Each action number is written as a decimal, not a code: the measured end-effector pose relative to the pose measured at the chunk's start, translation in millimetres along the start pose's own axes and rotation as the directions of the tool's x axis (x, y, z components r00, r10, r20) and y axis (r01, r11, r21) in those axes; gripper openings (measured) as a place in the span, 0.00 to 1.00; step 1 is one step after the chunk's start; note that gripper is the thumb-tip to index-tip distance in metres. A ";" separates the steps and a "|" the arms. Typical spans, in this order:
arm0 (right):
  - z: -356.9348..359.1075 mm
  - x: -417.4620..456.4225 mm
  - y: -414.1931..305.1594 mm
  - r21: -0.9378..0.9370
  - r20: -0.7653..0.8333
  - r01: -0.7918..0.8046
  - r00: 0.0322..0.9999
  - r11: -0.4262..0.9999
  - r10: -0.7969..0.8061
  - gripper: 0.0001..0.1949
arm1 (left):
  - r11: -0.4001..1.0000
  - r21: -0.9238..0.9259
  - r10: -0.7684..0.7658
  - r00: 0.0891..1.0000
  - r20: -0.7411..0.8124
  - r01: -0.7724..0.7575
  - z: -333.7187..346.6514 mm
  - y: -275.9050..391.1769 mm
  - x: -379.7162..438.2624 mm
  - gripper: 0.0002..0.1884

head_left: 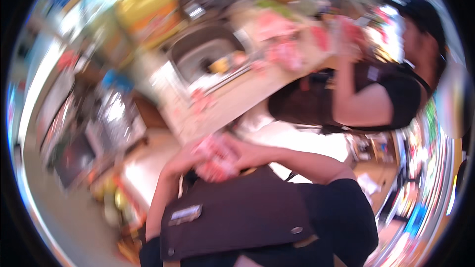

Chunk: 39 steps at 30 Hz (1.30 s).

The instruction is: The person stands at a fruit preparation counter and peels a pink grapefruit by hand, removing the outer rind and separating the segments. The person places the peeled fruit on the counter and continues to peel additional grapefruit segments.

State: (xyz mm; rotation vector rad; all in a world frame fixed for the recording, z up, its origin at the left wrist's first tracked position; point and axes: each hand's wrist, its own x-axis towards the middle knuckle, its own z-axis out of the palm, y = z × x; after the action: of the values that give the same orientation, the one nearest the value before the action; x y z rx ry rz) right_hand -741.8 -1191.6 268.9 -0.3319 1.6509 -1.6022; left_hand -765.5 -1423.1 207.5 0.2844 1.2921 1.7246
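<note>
Close to my chest, in front of the dark apron [241, 211], both hands are closed around a crumpled pink-and-white bundle [216, 159]. It looks like a cloth or a thin bag; blur hides which. My left hand [183, 157] presses on one side of it and my right hand [243, 152] grips the other. Beyond the hands runs a pale counter [230, 104] with a metal sink [207, 52] set in it. A small pink crumpled piece [202, 100] lies by the sink's near edge.
A co-worker [356, 92] in black stands at the counter on the right, hands near pink items. More pink bundles [280, 40] lie on the counter. A large yellow jug [150, 13] stands behind the sink. Plastic-wrapped goods [115, 111] are at left, near a white surface [143, 178].
</note>
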 end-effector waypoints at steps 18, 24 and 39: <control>62.3 -7.1 38.0 -0.346 -0.211 0.290 0.903 0.892 -0.375 0.38 | 0.907 -0.407 -0.136 0.990 -0.034 0.110 49.9 15.3 -56.9 0.29; 83.0 -35.7 72.5 -0.137 -0.392 0.182 0.893 0.974 -0.222 0.40 | 0.960 -0.276 0.054 0.938 0.344 0.046 8.2 -38.0 -13.6 0.28; 65.9 -9.7 29.9 -0.385 -0.398 0.051 0.892 0.921 -0.216 0.21 | 0.973 -0.037 0.229 0.949 0.217 -0.227 15.6 -13.1 -42.5 0.19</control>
State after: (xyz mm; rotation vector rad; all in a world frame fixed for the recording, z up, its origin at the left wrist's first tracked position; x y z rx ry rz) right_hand -680.5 -1227.6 252.3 -0.2962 2.3306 -1.5370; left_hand -725.4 -1446.0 216.8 0.6221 1.1196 1.8335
